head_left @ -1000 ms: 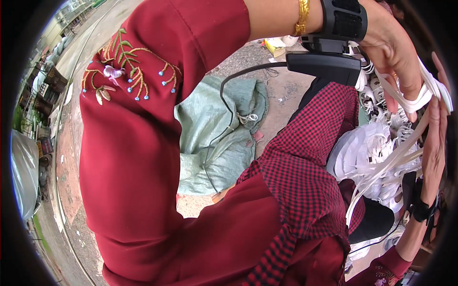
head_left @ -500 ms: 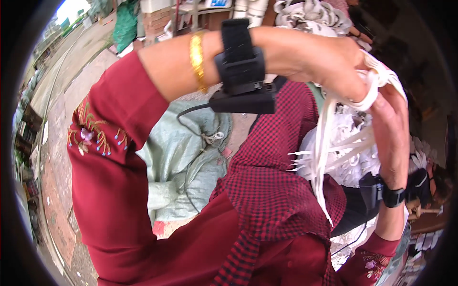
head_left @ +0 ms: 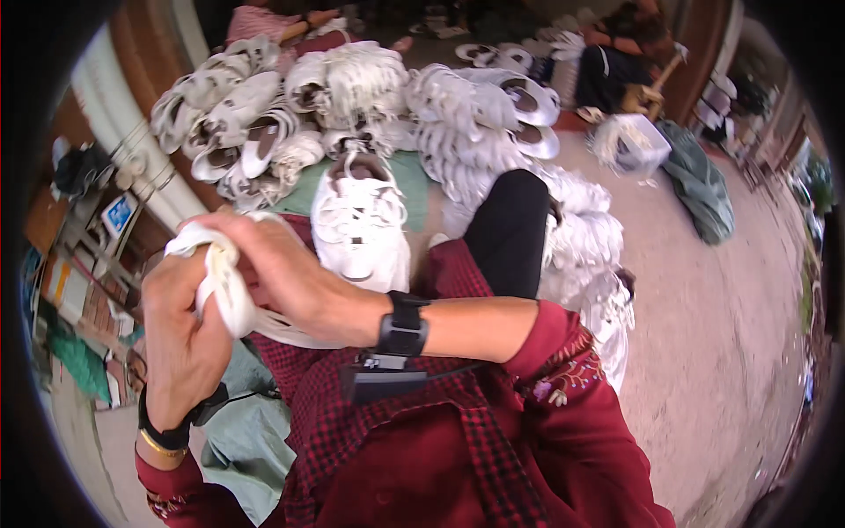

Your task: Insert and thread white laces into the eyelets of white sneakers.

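Both hands are raised at the left, close together on a bundle of white shoelaces [head_left: 227,295]. My left hand [head_left: 180,330] is closed round the bundle from below, its fingers partly hidden behind it. My right hand [head_left: 286,277] grips it from the other side, fingers curled over the top. The bundle is looped or knotted between the hands, and loose strands trail toward my checked apron. Just beyond my right hand, a white sneaker [head_left: 363,224] with white laces rests near my knees, its toe toward me.
Piles of white shoes [head_left: 352,84] stretch ahead and to the right [head_left: 581,238]. A white bin [head_left: 656,145] with pale strands stands beside a dark green sack [head_left: 700,189]. A white pipe [head_left: 132,141] rises at left. Two other people sit at the back.
My view has swung to the right, so the hands now appear at the left and the shoe piles show ahead. Both hands still grip the shoelaces, whose long hanging ends are less visible.
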### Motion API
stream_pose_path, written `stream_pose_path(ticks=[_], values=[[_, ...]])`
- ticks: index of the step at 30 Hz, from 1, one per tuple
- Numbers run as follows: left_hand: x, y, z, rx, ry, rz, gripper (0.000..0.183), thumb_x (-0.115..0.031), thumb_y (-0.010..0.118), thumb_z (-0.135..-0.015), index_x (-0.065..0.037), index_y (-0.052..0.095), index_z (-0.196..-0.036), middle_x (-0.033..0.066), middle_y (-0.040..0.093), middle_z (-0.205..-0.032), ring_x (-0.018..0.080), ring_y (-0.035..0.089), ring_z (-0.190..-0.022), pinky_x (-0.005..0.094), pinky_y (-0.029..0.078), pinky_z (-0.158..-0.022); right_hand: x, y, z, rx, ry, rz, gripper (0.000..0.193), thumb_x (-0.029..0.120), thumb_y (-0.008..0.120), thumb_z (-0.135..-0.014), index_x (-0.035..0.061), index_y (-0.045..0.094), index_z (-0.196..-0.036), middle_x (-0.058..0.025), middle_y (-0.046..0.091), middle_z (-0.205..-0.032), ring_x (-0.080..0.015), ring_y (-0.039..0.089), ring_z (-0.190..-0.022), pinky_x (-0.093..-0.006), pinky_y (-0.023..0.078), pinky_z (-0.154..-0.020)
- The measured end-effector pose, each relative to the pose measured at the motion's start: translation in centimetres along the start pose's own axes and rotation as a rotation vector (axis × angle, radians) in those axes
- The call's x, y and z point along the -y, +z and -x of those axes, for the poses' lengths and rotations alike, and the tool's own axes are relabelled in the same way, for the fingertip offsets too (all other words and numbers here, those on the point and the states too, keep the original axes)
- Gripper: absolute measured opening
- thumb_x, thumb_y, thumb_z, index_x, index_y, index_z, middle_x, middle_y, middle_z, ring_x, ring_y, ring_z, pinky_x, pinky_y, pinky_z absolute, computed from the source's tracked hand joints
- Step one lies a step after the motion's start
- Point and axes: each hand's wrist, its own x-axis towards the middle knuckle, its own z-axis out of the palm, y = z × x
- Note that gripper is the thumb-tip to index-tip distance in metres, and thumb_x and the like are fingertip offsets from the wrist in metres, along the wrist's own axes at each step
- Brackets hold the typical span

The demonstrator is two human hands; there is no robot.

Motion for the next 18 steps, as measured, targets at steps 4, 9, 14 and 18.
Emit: stream_pose_path(ticks=[4, 9, 14, 18], values=[[-0.3, 2.4, 0.5, 0.047, 0.010, -0.040, 0.019, -0.011, 0.056, -0.084, 0.004, 0.061, -0.094, 0.0173, 0.058, -0.081, 0.0302, 0.057, -0.075, 0.0363, 0.044, -0.069, -1.2, -1.7, 3.0, 0.116, 0.226, -0.307, 0.046, 0.048, 0.035, -0.100, 0.0065, 0.053, -0.111, -0.0061, 0.058, -0.078, -0.0133, 0.052, -0.062, -0.0298, 0.045, -0.049], [-0.6, 4.7, 0.2, 0.070, -0.084, 0.135, 0.015, -0.007, 0.063, -0.080, 0.003, 0.064, -0.092, 0.0176, 0.058, -0.082, 0.0267, 0.058, -0.075, 0.0348, 0.043, -0.067, -1.2, -5.0, 3.9, 0.181, 0.278, -0.500, 0.050, 0.057, 0.041, -0.097, 0.0108, 0.059, -0.100, -0.0011, 0.060, -0.074, -0.0086, 0.054, -0.057, -0.0256, 0.042, -0.043], [-2.9, 4.9, -1.0, 0.307, -0.010, -0.090, 0.009, -0.003, 0.071, -0.076, 0.000, 0.068, -0.084, 0.0119, 0.063, -0.078, 0.0243, 0.060, -0.073, 0.0333, 0.046, -0.067, -1.8, -6.5, 4.2, 0.213, 0.279, -0.753, 0.034, 0.047, 0.055, -0.092, 0.0144, 0.057, -0.084, 0.0037, 0.051, -0.065, -0.0075, 0.048, -0.057, -0.0242, 0.031, -0.042], [-3.8, 5.5, -1.9, 0.379, 0.028, -0.037, 0.011, -0.008, 0.073, -0.076, 0.000, 0.069, -0.083, 0.0118, 0.065, -0.080, 0.0247, 0.061, -0.074, 0.0341, 0.046, -0.068, -1.8, -7.8, 4.8, 0.178, 0.359, -0.795, 0.032, 0.044, 0.055, -0.092, 0.0128, 0.060, -0.090, 0.0029, 0.055, -0.070, -0.0073, 0.049, -0.059, -0.0237, 0.030, -0.045]])
